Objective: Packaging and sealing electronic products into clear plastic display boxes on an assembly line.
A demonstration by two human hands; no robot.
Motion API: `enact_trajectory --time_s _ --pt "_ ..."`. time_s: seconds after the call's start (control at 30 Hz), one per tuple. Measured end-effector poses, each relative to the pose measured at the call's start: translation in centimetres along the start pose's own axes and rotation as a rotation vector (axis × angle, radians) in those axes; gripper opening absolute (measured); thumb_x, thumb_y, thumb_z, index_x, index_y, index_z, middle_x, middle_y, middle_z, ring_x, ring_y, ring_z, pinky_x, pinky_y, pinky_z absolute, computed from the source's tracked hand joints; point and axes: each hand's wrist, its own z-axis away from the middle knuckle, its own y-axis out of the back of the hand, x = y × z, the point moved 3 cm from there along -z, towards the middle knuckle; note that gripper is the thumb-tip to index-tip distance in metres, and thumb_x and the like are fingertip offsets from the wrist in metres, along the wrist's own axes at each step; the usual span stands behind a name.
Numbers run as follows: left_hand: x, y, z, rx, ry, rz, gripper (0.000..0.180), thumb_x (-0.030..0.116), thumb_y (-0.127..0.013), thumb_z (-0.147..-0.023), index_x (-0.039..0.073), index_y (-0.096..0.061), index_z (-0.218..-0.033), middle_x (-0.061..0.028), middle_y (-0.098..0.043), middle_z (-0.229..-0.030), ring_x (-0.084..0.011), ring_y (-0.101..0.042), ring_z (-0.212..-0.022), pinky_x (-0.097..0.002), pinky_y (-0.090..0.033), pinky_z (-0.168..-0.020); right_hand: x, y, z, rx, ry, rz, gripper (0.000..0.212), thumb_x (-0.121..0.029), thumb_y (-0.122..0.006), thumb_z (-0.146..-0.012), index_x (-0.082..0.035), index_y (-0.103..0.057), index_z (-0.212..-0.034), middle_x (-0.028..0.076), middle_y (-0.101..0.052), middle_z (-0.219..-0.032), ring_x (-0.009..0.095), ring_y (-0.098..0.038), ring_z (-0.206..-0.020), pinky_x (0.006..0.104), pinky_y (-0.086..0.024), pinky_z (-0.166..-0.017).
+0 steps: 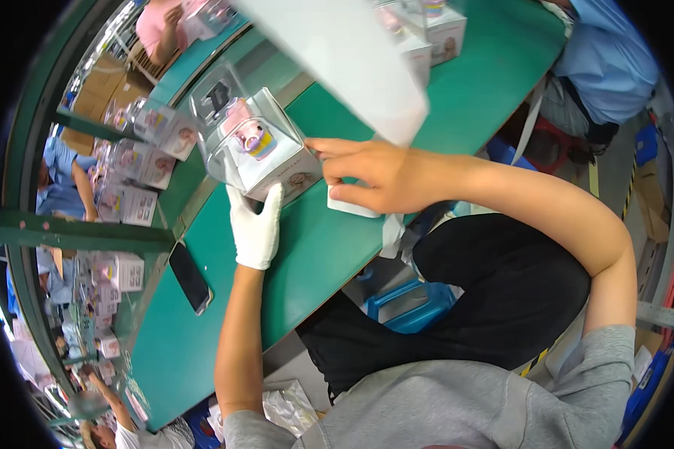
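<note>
Along the near side of the green table (307, 254), seen from the head camera, the person's left hand (256, 228) comes up in a white glove, its thumb and fingers parted around the lower corner of a white box (284, 176) and gripping it there. The box sits tilted over the tabletop, left of the middle of the view, with a clear plastic cover (213, 153) on it and a small pink figure on a rainbow-striped base (254, 138) showing through.

The right hand (382, 176) is bare and half open — forefinger stretched out to the box's right-hand corner, the other fingers bent. Just under those bent fingers lies a flat white piece (353, 203); whether the hand pinches it, I cannot tell. A broad white shape (344, 63), badly blurred, cuts down from the top edge and ends by the right wrist.

A dark phone (190, 277) lies on the table to the left, well apart from the box. More packed boxes (150, 165) stand beyond the green frame (90, 228) — and a person in blue (606, 63) sits at the far right.
</note>
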Motion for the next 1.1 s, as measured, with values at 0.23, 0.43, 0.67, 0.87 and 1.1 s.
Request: enact_trajectory --time_s 0.23,0.43,0.67,0.87,1.1 --pt "3.1 -7.7 -3.6 -0.018 -0.086 -0.195 0.082 0.025 -0.075 -0.094 -0.001 -0.029 -0.157 -0.0243 -0.062 -0.135 -0.0314 -0.066 -0.119 -0.0383 -0.052 -0.101 -0.1 2.7 4.1 0.363 0.001 0.352 0.018 -0.021 -0.061 -0.102 -0.004 -0.06 -0.101 0.026 -0.053 -0.146 0.041 -0.065 -0.114 0.0442 -0.053 -0.092" --pt "6.0 -12.2 -5.3 0.027 -0.079 -0.278 0.085 0.031 -0.077 -0.091 -0.001 -0.032 -0.156 -0.0244 -0.065 -0.133 -0.0351 -0.072 -0.111 -0.0405 -0.058 -0.091 2.2 6.1 5.7 0.581 0.162 0.603 0.016 -0.021 -0.064 -0.101 -0.005 -0.06 -0.102 0.021 -0.06 -0.137 0.037 -0.069 -0.102 0.0442 -0.054 -0.085" --pt "5.4 -18.4 -9.2 0.019 -0.058 -0.275 0.078 0.034 -0.079 -0.088 -0.003 -0.043 -0.147 -0.0257 -0.065 -0.13 -0.0371 -0.072 -0.108 -0.0416 -0.058 -0.091 2.2 8.1 6.9 0.706 0.124 0.441 0.01 -0.013 -0.062 -0.101 -0.005 -0.056 -0.1 0.016 -0.059 -0.139 0.027 -0.063 -0.102 0.0359 -0.05 -0.09" --pt "6.7 -24.0 -13.8 -0.194 -0.062 -0.238 0.064 0.037 -0.074 -0.087 -0.005 -0.056 -0.131 -0.0282 -0.065 -0.127 -0.0412 -0.068 -0.112 -0.0467 -0.054 -0.095 3.2 8.3 7.3 0.636 0.072 0.377 0.008 -0.008 -0.061 -0.1 -0.003 -0.054 -0.1 0.016 -0.056 -0.141 0.027 -0.059 -0.115 0.0337 -0.044 -0.1" --pt "0.5 -14.1 -17.5 0.147 -0.487 -0.596 0.057 0.034 -0.077 -0.078 -0.002 -0.061 -0.12 -0.0233 -0.066 -0.117 -0.0414 -0.058 -0.12 -0.0483 -0.044 -0.108 2.0 7.7 7.1 0.582 0.071 0.284 0.01 -0.003 -0.06 -0.098 0.001 -0.051 -0.094 0.02 -0.056 -0.138 0.029 -0.057 -0.118 0.0352 -0.042 -0.103"
